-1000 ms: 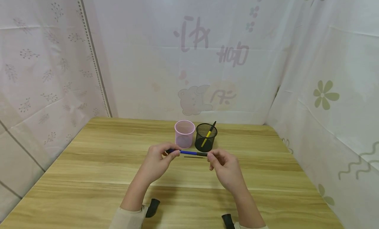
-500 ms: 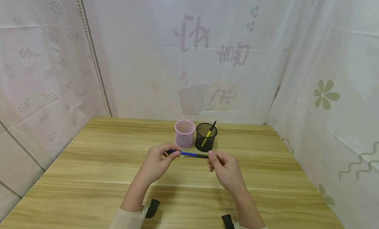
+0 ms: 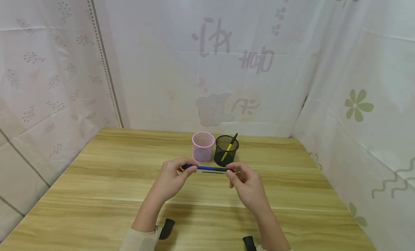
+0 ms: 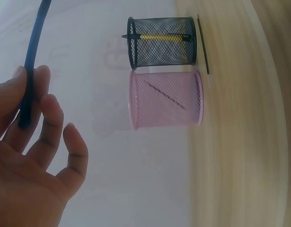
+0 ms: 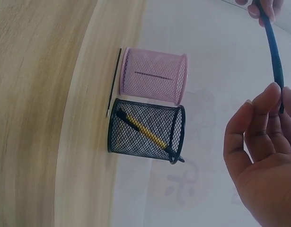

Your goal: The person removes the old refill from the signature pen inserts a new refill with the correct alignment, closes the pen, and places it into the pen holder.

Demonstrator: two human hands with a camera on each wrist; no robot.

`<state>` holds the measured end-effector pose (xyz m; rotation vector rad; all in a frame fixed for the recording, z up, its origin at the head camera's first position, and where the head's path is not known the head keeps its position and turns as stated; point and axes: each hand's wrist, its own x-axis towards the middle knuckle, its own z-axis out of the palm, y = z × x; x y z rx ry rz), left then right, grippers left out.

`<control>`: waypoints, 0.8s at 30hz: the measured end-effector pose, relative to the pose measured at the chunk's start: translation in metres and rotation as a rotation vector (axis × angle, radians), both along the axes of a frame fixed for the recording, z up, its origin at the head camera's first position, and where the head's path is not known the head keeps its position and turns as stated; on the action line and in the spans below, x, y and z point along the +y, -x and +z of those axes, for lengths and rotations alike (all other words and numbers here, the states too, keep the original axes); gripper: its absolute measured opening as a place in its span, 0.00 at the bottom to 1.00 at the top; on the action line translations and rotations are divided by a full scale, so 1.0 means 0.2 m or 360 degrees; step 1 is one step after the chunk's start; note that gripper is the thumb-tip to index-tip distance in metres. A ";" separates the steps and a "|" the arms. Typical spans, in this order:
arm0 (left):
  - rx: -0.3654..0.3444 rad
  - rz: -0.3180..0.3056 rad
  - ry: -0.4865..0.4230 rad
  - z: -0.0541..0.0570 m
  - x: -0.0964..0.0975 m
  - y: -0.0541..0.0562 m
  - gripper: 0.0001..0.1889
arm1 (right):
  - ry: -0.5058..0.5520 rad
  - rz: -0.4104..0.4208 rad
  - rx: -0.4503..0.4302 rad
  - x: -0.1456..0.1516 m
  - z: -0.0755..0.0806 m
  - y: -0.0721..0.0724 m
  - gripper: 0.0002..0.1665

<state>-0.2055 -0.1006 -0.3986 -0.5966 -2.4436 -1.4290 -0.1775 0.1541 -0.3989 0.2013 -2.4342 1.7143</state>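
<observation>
A blue pen with black ends (image 3: 206,168) is held level above the table between both hands. My left hand (image 3: 173,177) pinches its left end between thumb and fingers. At the other end, the thumb and fingers of my right hand (image 3: 247,180) pinch the dark tip part. Below the pen, a thin black refill-like stick (image 3: 212,172) lies on the wooden table (image 3: 97,193). Just behind stand a pink mesh pen holder (image 3: 201,153) and a black mesh pen holder (image 3: 218,158). A yellow and black pen (image 3: 229,147) leans inside the black one.
Through the pink mesh, a thin dark line (image 4: 165,94) shows in both wrist views. Patterned pale curtains (image 3: 155,81) enclose the table at the back and both sides. Black wrist-worn pieces (image 3: 167,228) stick out by the sleeves.
My right fingers have shifted slightly on the pen's end, which dipped a little and is level again. My left hand stays in place. The holders and the thin stick have not moved.
</observation>
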 end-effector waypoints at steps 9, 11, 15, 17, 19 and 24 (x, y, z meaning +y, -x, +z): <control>0.0001 0.0001 -0.0005 0.00 0.00 -0.01 0.05 | -0.0007 -0.0023 -0.0039 0.00 0.00 0.00 0.06; 0.0004 -0.0003 -0.0006 0.01 0.01 -0.01 0.05 | -0.0008 -0.0032 -0.0051 0.00 0.00 0.00 0.06; 0.0006 -0.0006 -0.0007 0.01 0.01 -0.01 0.05 | -0.0008 -0.0047 -0.0060 -0.01 0.01 0.00 0.06; 0.0006 -0.0008 -0.0005 0.01 0.01 -0.01 0.05 | -0.0001 -0.0051 -0.0059 0.00 0.01 0.00 0.06; 0.0007 -0.0008 -0.0002 0.01 0.01 0.00 0.05 | 0.0004 -0.0051 -0.0060 -0.01 0.01 0.00 0.06; 0.0002 0.0002 0.0004 0.01 0.01 -0.01 0.05 | 0.0007 -0.0047 -0.0067 -0.01 0.01 0.00 0.08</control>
